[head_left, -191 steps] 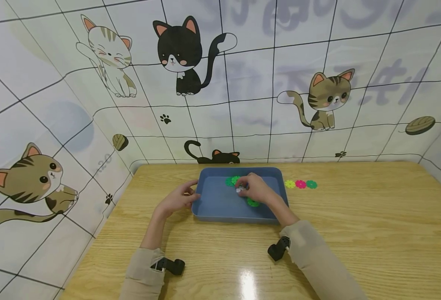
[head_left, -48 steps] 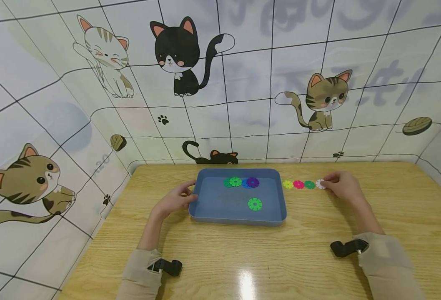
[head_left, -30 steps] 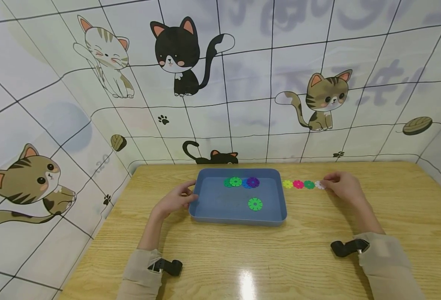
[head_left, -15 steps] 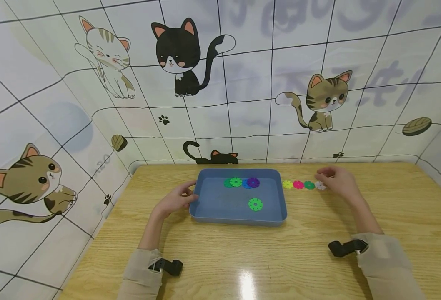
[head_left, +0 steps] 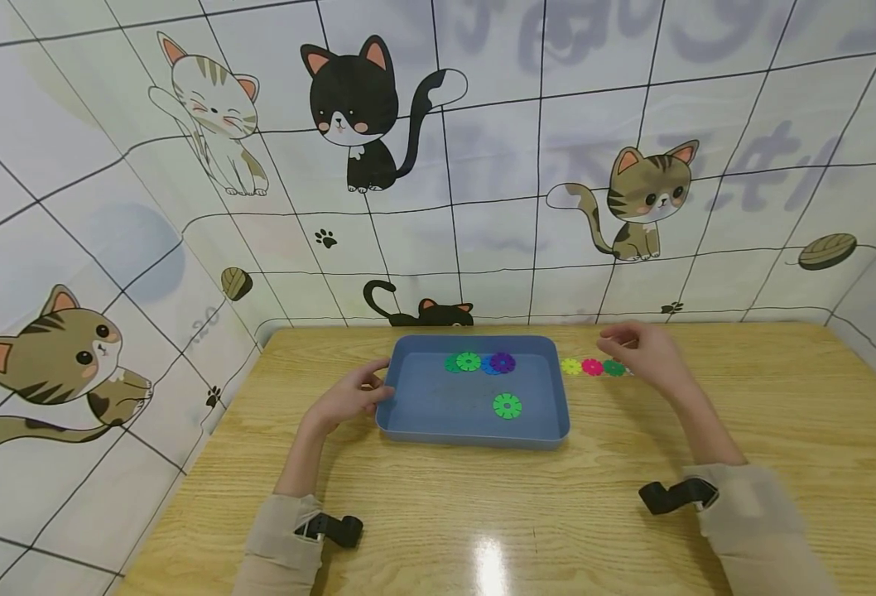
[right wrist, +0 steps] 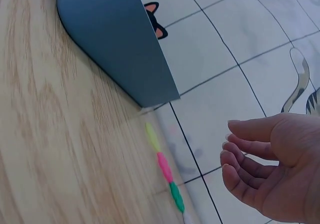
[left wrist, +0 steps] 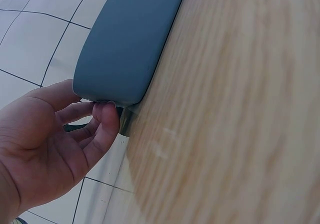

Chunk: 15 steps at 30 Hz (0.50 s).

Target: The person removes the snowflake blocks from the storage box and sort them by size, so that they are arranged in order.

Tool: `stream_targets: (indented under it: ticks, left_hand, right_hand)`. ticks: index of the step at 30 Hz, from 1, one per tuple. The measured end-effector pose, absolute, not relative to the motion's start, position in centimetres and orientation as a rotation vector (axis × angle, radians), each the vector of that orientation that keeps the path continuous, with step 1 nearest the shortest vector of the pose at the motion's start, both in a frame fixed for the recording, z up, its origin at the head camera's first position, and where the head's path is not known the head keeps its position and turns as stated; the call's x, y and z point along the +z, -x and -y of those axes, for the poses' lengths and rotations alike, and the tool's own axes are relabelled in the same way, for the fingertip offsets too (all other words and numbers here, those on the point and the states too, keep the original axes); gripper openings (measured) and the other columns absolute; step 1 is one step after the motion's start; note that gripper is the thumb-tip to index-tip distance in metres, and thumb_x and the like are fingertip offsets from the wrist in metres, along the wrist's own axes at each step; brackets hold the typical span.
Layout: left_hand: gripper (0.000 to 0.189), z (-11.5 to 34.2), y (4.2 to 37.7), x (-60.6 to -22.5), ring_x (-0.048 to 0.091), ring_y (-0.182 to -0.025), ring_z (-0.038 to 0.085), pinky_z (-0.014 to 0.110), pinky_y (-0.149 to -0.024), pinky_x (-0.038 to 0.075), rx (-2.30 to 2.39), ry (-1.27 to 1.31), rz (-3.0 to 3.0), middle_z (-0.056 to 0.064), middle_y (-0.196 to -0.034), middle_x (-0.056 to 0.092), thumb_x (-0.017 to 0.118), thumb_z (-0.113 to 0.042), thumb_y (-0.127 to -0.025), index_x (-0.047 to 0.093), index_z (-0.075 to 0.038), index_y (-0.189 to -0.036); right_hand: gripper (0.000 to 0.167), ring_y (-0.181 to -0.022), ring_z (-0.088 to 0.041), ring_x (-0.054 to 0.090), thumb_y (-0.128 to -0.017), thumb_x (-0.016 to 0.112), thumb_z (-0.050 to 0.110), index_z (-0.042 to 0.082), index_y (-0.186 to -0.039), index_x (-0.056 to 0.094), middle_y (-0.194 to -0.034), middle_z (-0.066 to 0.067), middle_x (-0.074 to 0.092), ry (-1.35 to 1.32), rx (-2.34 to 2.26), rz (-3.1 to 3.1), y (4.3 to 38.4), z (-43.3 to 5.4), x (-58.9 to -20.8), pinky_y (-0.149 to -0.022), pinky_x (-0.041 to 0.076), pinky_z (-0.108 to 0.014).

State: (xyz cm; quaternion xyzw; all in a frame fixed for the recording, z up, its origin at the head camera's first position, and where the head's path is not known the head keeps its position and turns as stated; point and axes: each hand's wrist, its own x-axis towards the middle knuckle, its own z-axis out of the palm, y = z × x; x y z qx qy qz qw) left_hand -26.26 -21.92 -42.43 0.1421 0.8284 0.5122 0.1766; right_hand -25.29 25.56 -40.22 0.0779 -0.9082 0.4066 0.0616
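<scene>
My left hand (head_left: 348, 396) holds the left end of a blue tray (head_left: 438, 426), thumb over the rim and the other fingers bent against the outer wall in the left wrist view. My right hand (head_left: 650, 356) hovers above a row of notched plastic discs to the tray's right, fingers loosely bent with nothing between them. That row runs yellow disc (head_left: 571, 366), pink disc (head_left: 592, 367), green disc (head_left: 613, 367), then a white disc (right wrist: 187, 217) mostly hidden under the hand in the head view. Inside the tray lie a purple disc (head_left: 502, 362), a blue one beneath it, and several green discs (head_left: 507, 406).
The wooden table (head_left: 438, 505) runs back to a wall covering (head_left: 498, 248) printed with cats and grid lines. Black wrist cameras are strapped over both sleeves.
My right hand brought the white disc from the tray to the row's right end, let it go, then rose and moved left. My left hand stays at the tray.
</scene>
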Motion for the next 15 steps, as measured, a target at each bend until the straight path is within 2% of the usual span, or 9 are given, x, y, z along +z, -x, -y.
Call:
stream_targets:
  ticks: [6, 15]
  left_hand:
    - [0.066, 22.0, 26.4, -42.5, 0.051, -0.068, 0.019, 0.031, -0.066, 0.047, 1.455, -0.410, -2.347, 0.013, -0.099, 0.053, 0.060, -0.012, -0.102, 0.026, 0.003, -0.158]
    - [0.066, 22.1, 26.4, -42.6, 0.053, -0.069, 0.020, 0.032, -0.068, 0.048, 1.448, -0.412, -2.349, 0.013, -0.099, 0.053, 0.059, -0.011, -0.103, 0.026, 0.002, -0.158]
  right_hand:
    - [0.038, -0.094, -0.031, 0.065, -0.099, 0.068, 0.030, -0.002, -0.120, 0.066, -0.106, -0.017, 0.068, -0.318, 1.257, 2.741, 25.4, -23.8, -39.8, -0.068, 0.051, -0.030]
    - [0.030, -0.091, -0.035, 0.067, -0.098, 0.068, 0.018, -0.005, -0.118, 0.065, -0.103, -0.016, 0.068, -0.483, 1.380, 2.717, 25.2, -20.6, -39.6, -0.070, 0.057, -0.041]
